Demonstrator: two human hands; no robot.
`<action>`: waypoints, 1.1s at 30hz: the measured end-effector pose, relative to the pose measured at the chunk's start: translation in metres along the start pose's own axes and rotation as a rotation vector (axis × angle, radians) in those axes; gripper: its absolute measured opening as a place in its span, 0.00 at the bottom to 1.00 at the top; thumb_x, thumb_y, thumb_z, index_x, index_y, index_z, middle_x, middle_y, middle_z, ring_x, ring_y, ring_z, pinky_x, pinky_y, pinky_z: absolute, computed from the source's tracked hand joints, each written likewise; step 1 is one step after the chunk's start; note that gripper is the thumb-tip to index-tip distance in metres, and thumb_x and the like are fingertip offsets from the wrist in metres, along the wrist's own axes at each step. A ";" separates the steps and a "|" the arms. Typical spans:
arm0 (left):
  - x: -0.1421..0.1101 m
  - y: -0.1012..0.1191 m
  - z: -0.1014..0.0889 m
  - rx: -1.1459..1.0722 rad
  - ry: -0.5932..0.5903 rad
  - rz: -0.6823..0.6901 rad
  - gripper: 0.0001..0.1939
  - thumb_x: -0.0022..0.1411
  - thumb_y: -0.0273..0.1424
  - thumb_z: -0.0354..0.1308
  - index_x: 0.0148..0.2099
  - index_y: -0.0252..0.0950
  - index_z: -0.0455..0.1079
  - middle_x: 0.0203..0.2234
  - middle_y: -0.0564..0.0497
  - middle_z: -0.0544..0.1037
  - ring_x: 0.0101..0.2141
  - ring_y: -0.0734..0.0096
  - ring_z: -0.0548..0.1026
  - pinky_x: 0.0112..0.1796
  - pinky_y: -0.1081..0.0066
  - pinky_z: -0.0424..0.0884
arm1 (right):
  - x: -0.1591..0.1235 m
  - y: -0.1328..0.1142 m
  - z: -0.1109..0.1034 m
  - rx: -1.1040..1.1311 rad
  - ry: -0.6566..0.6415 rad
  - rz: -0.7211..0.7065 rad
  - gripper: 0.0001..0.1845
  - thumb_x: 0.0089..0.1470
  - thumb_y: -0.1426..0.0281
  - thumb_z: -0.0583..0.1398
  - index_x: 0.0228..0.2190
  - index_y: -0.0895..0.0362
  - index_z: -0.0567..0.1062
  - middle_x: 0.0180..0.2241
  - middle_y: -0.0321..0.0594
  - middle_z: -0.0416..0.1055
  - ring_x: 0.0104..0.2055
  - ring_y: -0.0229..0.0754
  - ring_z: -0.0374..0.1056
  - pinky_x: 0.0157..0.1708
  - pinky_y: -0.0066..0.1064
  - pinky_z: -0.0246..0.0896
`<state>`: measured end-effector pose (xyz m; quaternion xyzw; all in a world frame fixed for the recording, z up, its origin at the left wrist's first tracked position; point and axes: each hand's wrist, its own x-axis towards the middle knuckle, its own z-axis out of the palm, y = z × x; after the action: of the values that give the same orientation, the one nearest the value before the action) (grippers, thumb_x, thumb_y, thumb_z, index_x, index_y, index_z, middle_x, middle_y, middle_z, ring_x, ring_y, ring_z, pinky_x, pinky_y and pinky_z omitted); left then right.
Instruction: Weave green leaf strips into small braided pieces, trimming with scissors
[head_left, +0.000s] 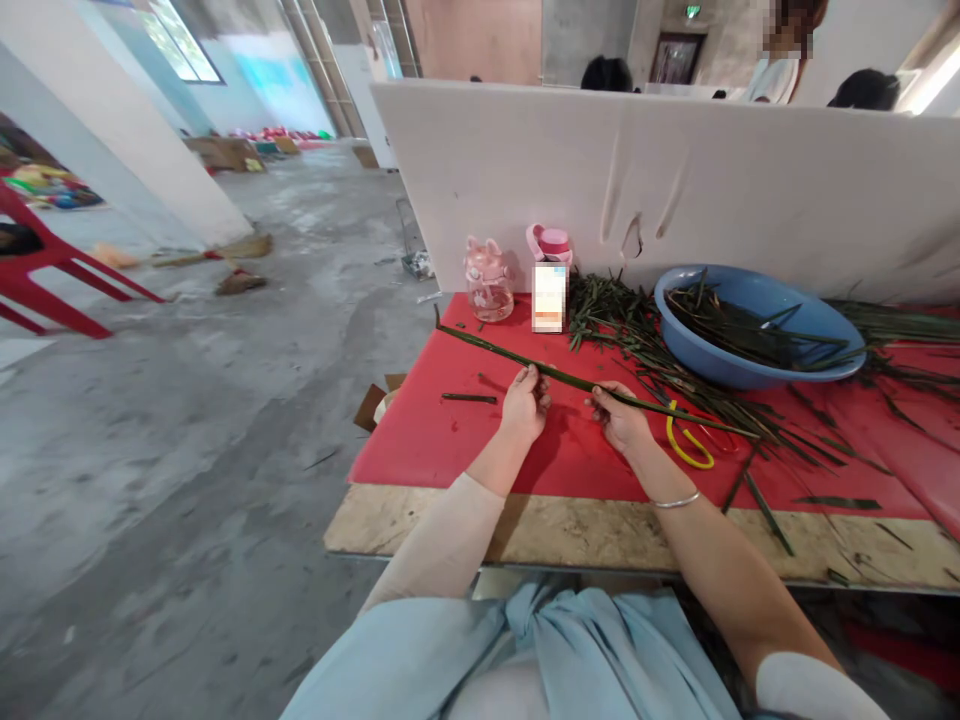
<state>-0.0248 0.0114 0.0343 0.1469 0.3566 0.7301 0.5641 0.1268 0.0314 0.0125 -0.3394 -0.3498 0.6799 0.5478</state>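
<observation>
You are working at a tabletop (405, 450) with a red cover and a bare wooden front edge, backed by an upright white board (517, 180); around you lies a grey concrete floor (210, 480), with one white pillar (142, 130) and one red chair (52, 265) to your left. Both your hands are closed on one long green leaf strip (566, 378): your left hand (527, 402) grips it near its middle and your right hand (619, 412) grips it farther right, so it slants over the red cover in front of you. Beyond it you have two pink bottles, one clear (491, 285) and one partly hidden (553, 243) behind one bright, blurred screen (549, 298). One blue basin (757, 376) holds leaves, one yellow handle (686, 445) shows near your right hand, and one short dark piece (469, 399) lies left. The loose leaves (611, 310) overlap too much to count.
</observation>
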 end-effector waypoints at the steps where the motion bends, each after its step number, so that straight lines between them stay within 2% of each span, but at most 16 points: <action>1: -0.002 0.003 0.001 -0.027 -0.005 -0.015 0.08 0.55 0.32 0.61 0.33 0.35 0.65 0.30 0.53 0.76 0.19 0.86 0.65 0.14 0.84 0.52 | -0.001 0.000 0.000 -0.002 -0.016 -0.001 0.20 0.31 0.66 0.71 0.26 0.55 0.69 0.24 0.30 0.72 0.25 0.37 0.72 0.13 0.19 0.55; 3: -0.005 0.009 0.004 -0.100 -0.007 -0.067 0.05 0.58 0.30 0.59 0.34 0.34 0.67 0.33 0.51 0.77 0.20 0.86 0.67 0.16 0.85 0.57 | -0.003 -0.001 0.001 0.011 -0.055 0.019 0.20 0.32 0.66 0.71 0.27 0.54 0.68 0.26 0.30 0.73 0.28 0.38 0.74 0.13 0.19 0.55; 6: -0.009 0.017 0.006 -0.187 0.032 -0.162 0.05 0.61 0.30 0.57 0.34 0.34 0.68 0.27 0.52 0.76 0.20 0.86 0.69 0.20 0.86 0.65 | -0.005 -0.004 0.001 0.058 -0.089 0.083 0.20 0.34 0.66 0.71 0.28 0.53 0.67 0.24 0.29 0.73 0.29 0.39 0.74 0.14 0.19 0.58; 8: -0.011 0.019 0.007 -0.220 0.039 -0.211 0.07 0.62 0.31 0.55 0.34 0.33 0.68 0.23 0.54 0.73 0.17 0.88 0.67 0.19 0.86 0.65 | -0.005 -0.007 0.001 0.089 -0.096 0.127 0.19 0.36 0.67 0.71 0.29 0.53 0.69 0.25 0.30 0.74 0.29 0.38 0.74 0.17 0.20 0.62; 11: -0.013 0.018 0.007 -0.212 -0.003 -0.270 0.11 0.63 0.35 0.54 0.31 0.33 0.67 0.17 0.57 0.69 0.13 0.89 0.61 0.15 0.87 0.59 | -0.004 -0.010 0.000 0.123 -0.109 0.141 0.15 0.40 0.68 0.69 0.31 0.53 0.71 0.27 0.33 0.75 0.30 0.37 0.74 0.22 0.22 0.67; 15: -0.014 0.009 0.004 -0.070 -0.163 -0.340 0.15 0.60 0.38 0.56 0.27 0.33 0.66 0.12 0.58 0.64 0.10 0.87 0.54 0.12 0.84 0.51 | 0.000 -0.012 -0.005 0.137 -0.126 0.075 0.13 0.42 0.68 0.67 0.33 0.52 0.71 0.31 0.33 0.76 0.30 0.35 0.73 0.29 0.25 0.69; 17: -0.015 0.003 0.001 0.046 -0.242 -0.359 0.16 0.57 0.39 0.59 0.26 0.32 0.66 0.12 0.57 0.64 0.11 0.86 0.56 0.13 0.83 0.51 | 0.002 -0.014 -0.008 0.129 -0.128 0.028 0.12 0.44 0.68 0.65 0.32 0.52 0.70 0.32 0.34 0.76 0.32 0.36 0.72 0.32 0.28 0.70; 20: -0.017 -0.004 -0.002 0.200 -0.329 -0.308 0.17 0.51 0.40 0.64 0.24 0.32 0.67 0.15 0.53 0.69 0.14 0.84 0.61 0.14 0.82 0.53 | 0.005 -0.017 -0.012 0.086 -0.126 -0.031 0.09 0.46 0.67 0.62 0.32 0.51 0.68 0.31 0.33 0.74 0.34 0.37 0.71 0.37 0.32 0.69; 22: -0.019 -0.008 -0.003 0.268 -0.361 -0.280 0.16 0.47 0.40 0.68 0.27 0.31 0.71 0.19 0.52 0.72 0.17 0.82 0.66 0.16 0.82 0.58 | 0.007 -0.018 -0.015 0.044 -0.135 -0.048 0.08 0.48 0.67 0.60 0.33 0.51 0.67 0.31 0.34 0.73 0.34 0.38 0.71 0.38 0.34 0.68; 26: -0.018 -0.015 -0.007 0.364 -0.443 -0.352 0.19 0.40 0.40 0.71 0.31 0.31 0.74 0.23 0.50 0.74 0.23 0.77 0.71 0.25 0.75 0.70 | 0.006 -0.018 -0.015 0.009 -0.180 -0.061 0.09 0.48 0.66 0.60 0.33 0.52 0.66 0.29 0.35 0.72 0.32 0.40 0.71 0.36 0.36 0.69; 30: -0.013 -0.018 -0.013 0.457 -0.454 -0.359 0.21 0.39 0.42 0.71 0.29 0.30 0.72 0.20 0.53 0.72 0.21 0.79 0.68 0.26 0.74 0.69 | 0.002 -0.019 -0.011 0.104 -0.236 0.027 0.09 0.47 0.68 0.62 0.33 0.53 0.68 0.26 0.35 0.73 0.32 0.41 0.71 0.34 0.33 0.70; 33: -0.012 -0.019 -0.014 0.488 -0.476 -0.358 0.23 0.37 0.43 0.72 0.29 0.31 0.72 0.20 0.54 0.72 0.21 0.79 0.69 0.27 0.74 0.69 | 0.002 -0.020 -0.010 0.160 -0.229 0.040 0.10 0.45 0.71 0.64 0.32 0.53 0.70 0.26 0.34 0.73 0.32 0.40 0.72 0.33 0.31 0.70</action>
<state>-0.0161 -0.0029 0.0137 0.3777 0.3988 0.4590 0.6983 0.1451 0.0378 0.0242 -0.2220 -0.3479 0.7506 0.5160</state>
